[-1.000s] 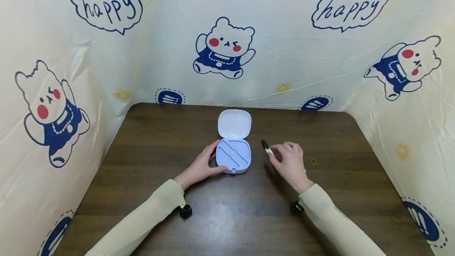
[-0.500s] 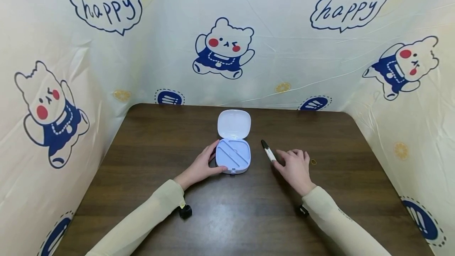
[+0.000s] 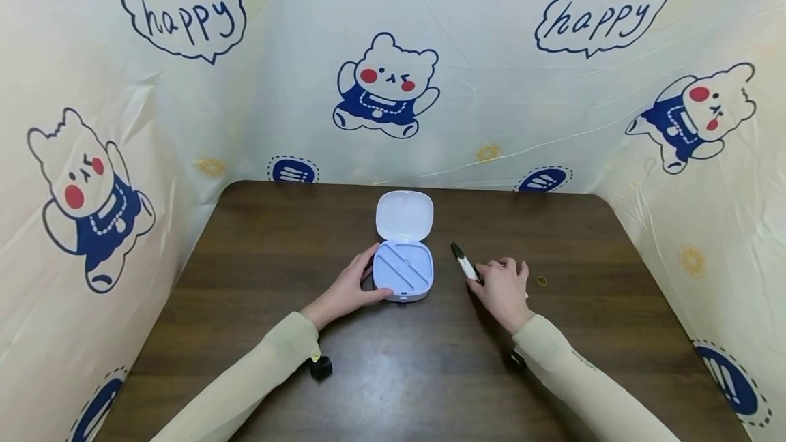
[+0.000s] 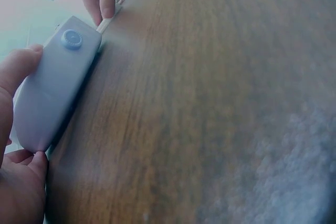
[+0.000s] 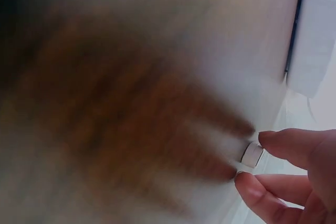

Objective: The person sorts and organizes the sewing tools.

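Observation:
A pale blue lidded case (image 3: 400, 273) stands on the table with its lid (image 3: 404, 215) raised at the back and slanting ribs inside. My left hand (image 3: 345, 290) grips its left side, the thumb on the front corner. In the left wrist view the case (image 4: 60, 85) shows a round front button. To the right of it lies a white marker (image 3: 467, 267) with a black end. Thumb and fingers of my right hand (image 3: 505, 290) bracket its near end. Small gaps show around that marker (image 5: 252, 155) in the right wrist view.
A thin yellow loop (image 3: 542, 284) lies on the brown table (image 3: 276, 237) right of my right hand. Behind and at both sides hangs a pale printed cloth (image 3: 491, 87). Each wrist carries a small black device.
The right hand has drawn back along the marker, baring more of its white body, then shifted slightly left again. The marker stays put. Left hand and case have not moved.

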Available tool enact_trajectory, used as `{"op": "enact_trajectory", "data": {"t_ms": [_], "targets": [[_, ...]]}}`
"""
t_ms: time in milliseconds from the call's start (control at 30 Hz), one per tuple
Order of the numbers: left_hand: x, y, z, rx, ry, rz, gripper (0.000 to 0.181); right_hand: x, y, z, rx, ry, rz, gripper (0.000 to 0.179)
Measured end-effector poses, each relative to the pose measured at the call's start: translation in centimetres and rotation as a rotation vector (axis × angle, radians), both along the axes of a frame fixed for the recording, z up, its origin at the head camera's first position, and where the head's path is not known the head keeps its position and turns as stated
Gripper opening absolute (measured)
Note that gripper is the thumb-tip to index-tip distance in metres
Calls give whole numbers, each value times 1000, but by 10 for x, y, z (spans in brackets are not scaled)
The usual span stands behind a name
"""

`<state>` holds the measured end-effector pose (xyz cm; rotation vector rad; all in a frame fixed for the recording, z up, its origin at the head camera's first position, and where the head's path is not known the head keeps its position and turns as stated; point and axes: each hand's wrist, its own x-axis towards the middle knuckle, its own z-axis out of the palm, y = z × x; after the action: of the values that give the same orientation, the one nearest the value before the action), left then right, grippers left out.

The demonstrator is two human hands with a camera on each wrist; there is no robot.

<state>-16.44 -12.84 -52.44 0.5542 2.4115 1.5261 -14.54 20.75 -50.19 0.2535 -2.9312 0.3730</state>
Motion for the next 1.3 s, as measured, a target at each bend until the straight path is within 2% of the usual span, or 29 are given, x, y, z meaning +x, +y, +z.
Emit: {"op": "enact_trajectory", "data": {"t_ms": [133,267,433,767,1033,1300], "targets": [[0,0,1,-3,0,1,105,-2,-1,2,27,4,4,13],[0,0,1,-4,-7,4,105,-4,-1,4,46,1,4,15],[-1,1,1,-6,-8,2,106,-5,-1,5,0,-23,-9,7],[-1,0,-1,-5,-17,7,106,-2,-1,11,-108,9,5,19],[-1,1,-1,-16,-20,10,106,4,-2,19,-177,74,10,15],[-2,0,-1,-7,-13,5,105,7,-10,25,-201,83,38,15]]}}
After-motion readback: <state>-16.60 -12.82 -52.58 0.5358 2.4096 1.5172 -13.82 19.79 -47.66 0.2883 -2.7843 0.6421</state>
